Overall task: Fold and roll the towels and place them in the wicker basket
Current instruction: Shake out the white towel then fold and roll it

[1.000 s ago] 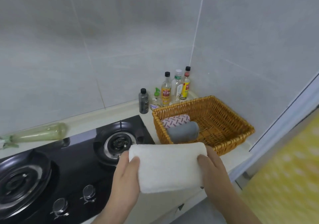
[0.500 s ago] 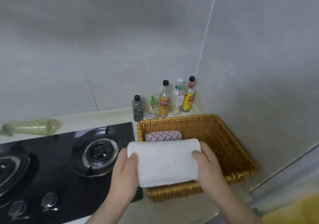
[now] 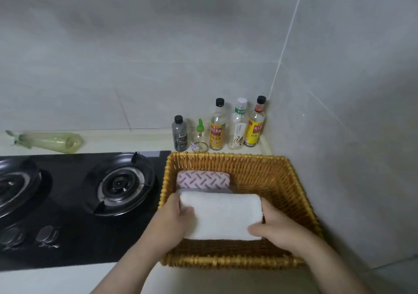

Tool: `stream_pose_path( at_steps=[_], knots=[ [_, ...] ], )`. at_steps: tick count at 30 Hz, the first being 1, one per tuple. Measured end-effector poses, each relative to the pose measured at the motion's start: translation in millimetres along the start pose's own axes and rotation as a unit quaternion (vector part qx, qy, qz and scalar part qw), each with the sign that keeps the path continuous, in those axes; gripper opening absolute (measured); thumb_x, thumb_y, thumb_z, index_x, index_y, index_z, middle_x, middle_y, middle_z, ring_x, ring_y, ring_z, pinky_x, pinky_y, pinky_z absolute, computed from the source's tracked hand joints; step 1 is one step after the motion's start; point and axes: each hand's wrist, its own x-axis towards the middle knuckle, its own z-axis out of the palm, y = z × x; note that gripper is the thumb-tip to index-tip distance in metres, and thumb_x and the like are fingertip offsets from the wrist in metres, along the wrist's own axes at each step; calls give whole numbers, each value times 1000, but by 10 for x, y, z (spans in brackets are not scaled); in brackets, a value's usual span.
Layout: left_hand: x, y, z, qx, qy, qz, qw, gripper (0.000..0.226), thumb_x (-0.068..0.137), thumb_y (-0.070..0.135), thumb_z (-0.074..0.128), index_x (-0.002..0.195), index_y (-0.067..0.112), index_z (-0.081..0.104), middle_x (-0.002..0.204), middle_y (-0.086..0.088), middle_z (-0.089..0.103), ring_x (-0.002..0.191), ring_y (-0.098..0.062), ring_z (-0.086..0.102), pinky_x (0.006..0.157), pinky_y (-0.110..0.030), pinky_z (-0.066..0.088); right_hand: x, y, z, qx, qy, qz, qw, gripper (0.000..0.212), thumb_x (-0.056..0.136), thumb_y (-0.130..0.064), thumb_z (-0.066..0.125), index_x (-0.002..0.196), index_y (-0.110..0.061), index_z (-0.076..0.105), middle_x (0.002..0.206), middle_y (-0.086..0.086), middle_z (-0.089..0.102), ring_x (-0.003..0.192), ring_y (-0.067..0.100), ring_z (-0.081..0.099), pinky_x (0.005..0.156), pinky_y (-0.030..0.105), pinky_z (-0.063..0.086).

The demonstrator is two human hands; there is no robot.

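At the far left of a tiled kitchen counter a pale green bottle [image 3: 48, 142] lies on its side behind a black gas hob [image 3: 74, 230], whose right burner [image 3: 123, 186] sits just beside the wicker basket [image 3: 298, 194]. The person's left hand [image 3: 174, 223] reaches over the basket's left wall and grips one end of a rolled white towel [image 3: 222, 216], thumb on top and fingers curled underneath. The roll lies crosswise, low inside the basket, in front of a pink patterned towel [image 3: 203, 179] already stowed against the back-left corner. Whether the white roll touches the basket floor cannot be told. Behind the basket, five bottles [image 3: 218, 126] stand in a row along the wall. The right hand [image 3: 271, 228] clasps the roll's other end, its thumb across the near face; the basket's right half looks bare.

The placing step appears all but complete, and the risk lies in letting go. The left hand is wedged between roll and wicker wall, so pulling it out could drag the outer layer and loosen the roll. A soft towel released while not fully seated may also spring open — or slump toward the bare right side. A push backward could crowd the patterned towel out of shape.
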Motion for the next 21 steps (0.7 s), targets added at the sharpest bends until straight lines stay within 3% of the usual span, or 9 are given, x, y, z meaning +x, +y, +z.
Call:
stream_pose_path(
  at_steps=[4,7,10,13,15,17,19,21],
  knots=[
    [174,18,231,75,0,-64,995,16,84,27,61,97,28,51,92,7,60,84,-7,56,67,-26,47,255,210,-72,-54,16,6,998,52,76,-15,70,120,-37,52,110,-18,61,99,-2,57,78,16,48],
    [277,-49,422,69,18,-105,992,26,86,18,62,110,27,56,90,8,60,80,-8,58,67,-24,51,412,354,-69,-102,36,4,994,42,72,-21,79,107,-32,59,100,-13,64,90,2,60,72,19,50],
    [336,-114,556,-98,27,-198,975,45,86,6,60,128,24,55,100,-2,61,81,-19,66,62,-28,57,528,465,-39,-96,44,4,994,42,76,-18,78,109,-31,57,100,-10,63,87,10,64,74,28,58],
    [367,-134,597,-250,44,-251,934,52,84,-1,60,129,24,58,113,-11,60,94,-28,64,77,-39,60,591,493,16,-54,32,14,998,43,83,-7,71,113,-32,52,99,3,63,80,22,70,63,34,62],
    [326,-39,606,-338,53,-253,905,47,87,-10,54,132,4,55,122,-23,56,92,-28,61,76,-28,58,644,490,39,-27,29,14,999,44,84,-2,68,112,-32,51,100,7,61,81,24,71,65,36,62],
    [314,14,642,-532,144,-291,782,35,91,-14,50,125,-17,52,111,-32,59,74,-29,58,66,-23,51,705,483,55,-2,34,14,999,42,83,0,66,109,-30,52,102,9,60,84,26,70,67,37,62],
    [229,87,641,-668,223,-262,660,35,94,-4,52,129,-10,52,108,-24,61,78,-18,58,73,-16,49,751,480,76,18,31,17,999,41,81,2,67,105,-28,53,103,10,59,87,28,69,69,38,62],
    [198,78,664,-677,253,-282,631,43,98,15,49,140,11,46,129,-6,54,107,-19,54,92,-24,44,778,478,99,28,18,19,999,41,80,3,68,104,-28,52,104,10,58,90,28,68,71,38,62]
  ],
)
